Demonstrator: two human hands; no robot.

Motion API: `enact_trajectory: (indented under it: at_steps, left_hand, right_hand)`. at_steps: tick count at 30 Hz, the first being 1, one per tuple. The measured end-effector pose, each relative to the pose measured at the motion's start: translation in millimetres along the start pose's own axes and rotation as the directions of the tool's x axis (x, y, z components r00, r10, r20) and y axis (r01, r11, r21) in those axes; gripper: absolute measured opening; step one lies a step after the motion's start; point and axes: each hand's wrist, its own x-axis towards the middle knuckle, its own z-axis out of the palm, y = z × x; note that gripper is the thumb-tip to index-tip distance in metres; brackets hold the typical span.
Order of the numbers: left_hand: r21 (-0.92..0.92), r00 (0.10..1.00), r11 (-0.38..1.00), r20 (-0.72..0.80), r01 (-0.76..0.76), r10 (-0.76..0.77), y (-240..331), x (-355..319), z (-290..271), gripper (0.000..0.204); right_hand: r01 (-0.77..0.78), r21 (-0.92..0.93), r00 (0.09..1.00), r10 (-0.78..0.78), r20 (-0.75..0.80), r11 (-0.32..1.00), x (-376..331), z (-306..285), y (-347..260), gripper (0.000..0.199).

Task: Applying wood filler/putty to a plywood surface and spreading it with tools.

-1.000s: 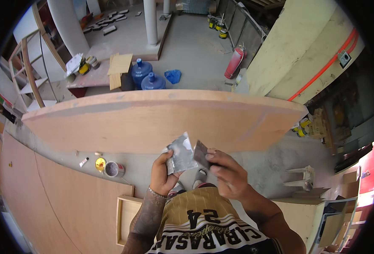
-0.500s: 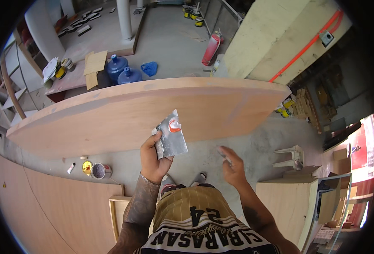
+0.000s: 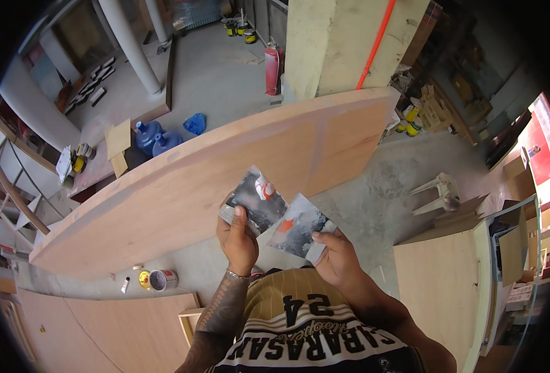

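My left hand [image 3: 237, 239] grips a thin, squarish metal spreader [image 3: 256, 211] by its lower left corner, thumb on top. A dab of white and orange-red paste [image 3: 264, 188] sits near its upper corner. My right hand [image 3: 332, 253] holds a second flat metal spreader [image 3: 303, 221], its face smeared grey with an orange streak. The two spreaders are side by side, their near edges meeting or slightly overlapping; I cannot tell whether they touch. Behind them stands a long, curved wooden panel [image 3: 225, 186] with grey-purple filler patches along its upper edge.
On the floor at left are an open can [image 3: 161, 280], a yellow lid [image 3: 144, 280] and a small tube [image 3: 125, 285]. A wooden sheet [image 3: 113, 323] lies lower left. A white stool [image 3: 440, 193] and a wooden cabinet [image 3: 437, 280] stand at right. Beyond the panel is a fire extinguisher [image 3: 274, 69].
My right hand, earlier apart with no spreader visible in it, now holds a second spreader beside the left one. The left spreader has tilted, and my view has turned.
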Motion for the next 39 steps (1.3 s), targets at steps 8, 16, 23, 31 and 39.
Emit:
enact_trajectory:
  at_steps: [8,16,23,31,39]
  left_hand:
    - [0.256,0.993,0.966,0.097,0.045,-0.072,-37,-19,54,0.037]
    - [0.774,0.876,0.633,0.281,0.035,-0.391,-60,-44,88,0.037]
    - [-0.037,0.702,0.701,0.041,0.712,-0.711,-89,-48,90,0.030]
    - [-0.258,0.477,0.416,0.258,0.872,-0.840,-74,-42,116,0.028]
    - [-0.131,0.787,0.779,0.183,0.614,-0.589,-69,-20,105,0.026]
  right_hand:
    - [-0.015,-0.066,1.000,0.015,-0.006,0.998,-5,-57,-62,0.036]
    - [0.175,-0.101,0.984,-0.177,-0.008,0.979,-10,-88,-124,0.034]
    - [0.793,-0.592,0.531,-0.637,0.559,0.142,-40,-79,-139,0.033]
    - [0.855,-0.482,0.411,-0.315,0.856,-0.194,-26,-98,-120,0.058]
    - [0.515,-0.827,0.820,-0.151,0.552,-0.226,-7,-143,-139,0.062]
